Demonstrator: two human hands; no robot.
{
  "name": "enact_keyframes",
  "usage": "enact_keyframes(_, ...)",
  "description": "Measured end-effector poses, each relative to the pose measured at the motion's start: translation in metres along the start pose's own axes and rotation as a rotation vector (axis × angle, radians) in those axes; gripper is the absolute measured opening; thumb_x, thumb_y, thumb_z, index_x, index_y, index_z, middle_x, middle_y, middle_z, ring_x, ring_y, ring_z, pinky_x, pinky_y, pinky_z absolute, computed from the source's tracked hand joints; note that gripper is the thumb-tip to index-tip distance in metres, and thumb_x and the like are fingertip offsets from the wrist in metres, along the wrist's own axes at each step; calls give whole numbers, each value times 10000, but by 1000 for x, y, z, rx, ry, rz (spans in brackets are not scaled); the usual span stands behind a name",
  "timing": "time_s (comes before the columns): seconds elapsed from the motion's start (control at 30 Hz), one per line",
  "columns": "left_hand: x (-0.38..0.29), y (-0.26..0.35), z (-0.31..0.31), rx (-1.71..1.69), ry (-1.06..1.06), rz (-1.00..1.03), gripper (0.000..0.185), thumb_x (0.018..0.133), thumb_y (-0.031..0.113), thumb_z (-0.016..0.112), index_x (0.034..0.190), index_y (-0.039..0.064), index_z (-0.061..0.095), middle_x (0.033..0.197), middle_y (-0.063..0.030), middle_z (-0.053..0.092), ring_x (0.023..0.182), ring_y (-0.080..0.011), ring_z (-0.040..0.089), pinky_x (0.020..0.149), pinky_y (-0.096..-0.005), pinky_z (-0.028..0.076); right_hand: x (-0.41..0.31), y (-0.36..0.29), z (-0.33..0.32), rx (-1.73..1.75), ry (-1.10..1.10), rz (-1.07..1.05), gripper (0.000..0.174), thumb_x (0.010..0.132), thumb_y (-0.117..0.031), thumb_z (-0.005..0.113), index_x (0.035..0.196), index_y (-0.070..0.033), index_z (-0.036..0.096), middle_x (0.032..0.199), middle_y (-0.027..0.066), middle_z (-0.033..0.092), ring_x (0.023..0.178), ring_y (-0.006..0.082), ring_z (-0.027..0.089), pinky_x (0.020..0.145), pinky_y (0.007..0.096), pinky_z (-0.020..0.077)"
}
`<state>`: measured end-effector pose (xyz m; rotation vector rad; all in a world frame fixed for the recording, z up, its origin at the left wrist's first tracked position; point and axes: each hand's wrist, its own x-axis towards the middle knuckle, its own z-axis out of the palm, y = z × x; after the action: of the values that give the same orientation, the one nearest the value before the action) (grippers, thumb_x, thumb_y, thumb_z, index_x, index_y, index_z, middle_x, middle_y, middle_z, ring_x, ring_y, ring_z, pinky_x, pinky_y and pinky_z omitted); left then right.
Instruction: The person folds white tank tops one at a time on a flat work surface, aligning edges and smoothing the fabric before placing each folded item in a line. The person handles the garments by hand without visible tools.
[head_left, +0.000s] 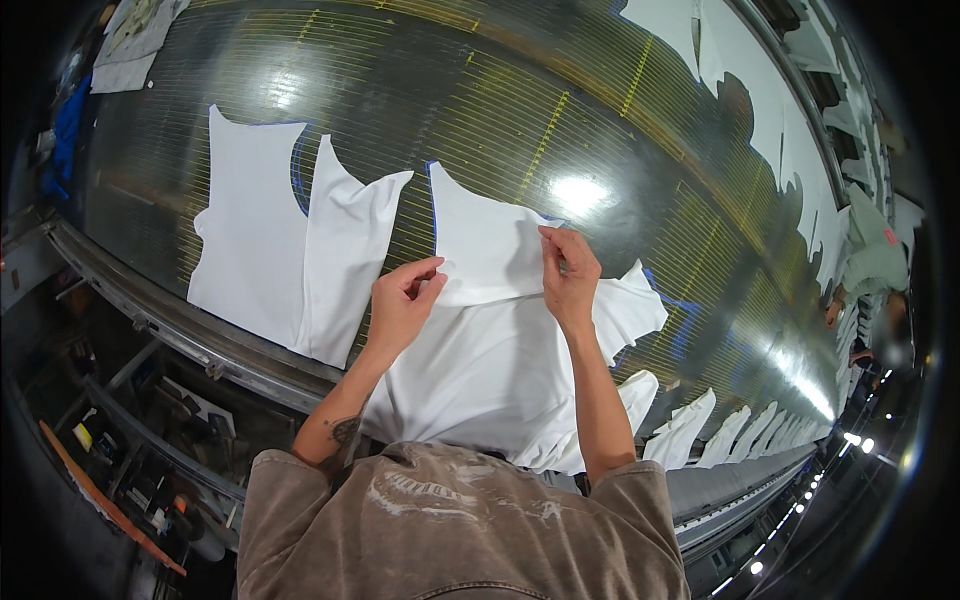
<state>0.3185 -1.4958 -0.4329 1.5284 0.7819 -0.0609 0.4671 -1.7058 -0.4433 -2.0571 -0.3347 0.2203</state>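
Before me lies a white cut fabric panel (491, 240), its upper part flat on the dark printing table (420, 97) against blue outline marks. My left hand (405, 300) pinches the panel's left edge between thumb and fingertips. At its upper right corner, my right hand (571, 274) grips the edge with bent fingers. Below the hands, more white fabric (480, 367) hangs in loose folds towards my body, over the table's near edge. Whether it is the same piece I cannot tell.
Two white panels (251, 225) (349, 240) lie on the left, the second one creased. A metal rail (187, 341) runs along the near edge. Several white pieces (679, 435) drape at right. Across the table a person (870, 255) bends near more white panels (772, 112).
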Motion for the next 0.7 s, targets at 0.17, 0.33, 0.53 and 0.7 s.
enact_keyframes(0.17, 0, 7, 1, 124, 8, 18, 227, 951, 34, 756, 1172, -20, 763, 923, -34, 728, 703, -55, 578, 639, -234, 480, -2, -5, 0, 6, -22, 35, 221, 954, 12, 729, 1173, 2, 755, 990, 87, 701, 796, 146, 677, 744, 263, 577)
enact_keyframes(0.33, 2, 7, 2, 129, 42, 211, 190, 949, 13, 729, 1134, 19, 774, 821, -34, 656, 711, -94, 604, 647, -244, 482, -5, -3, -2, 80, -28, 231, 268, 953, -21, 759, 1218, 9, 748, 995, 70, 716, 835, 125, 694, 776, 250, 575)
enact_keyframes(0.53, 4, 2, -2, -133, -53, -98, 225, 986, -33, 664, 1192, -11, 751, 862, -2, 683, 730, -42, 575, 657, -223, 475, -4, 11, -5, 212, -52, 402, 274, 970, -46, 759, 1230, 40, 740, 1005, 51, 733, 859, 78, 673, 806, 231, 555)
enact_keyframes(0.7, 12, -4, -6, -213, -135, -26, 260, 989, -25, 657, 1235, -22, 741, 937, 1, 708, 753, -13, 563, 659, -201, 464, -3, 14, -7, 222, -99, 388, 250, 989, -47, 731, 1222, 44, 742, 959, 15, 695, 817, 57, 633, 757, 204, 519)
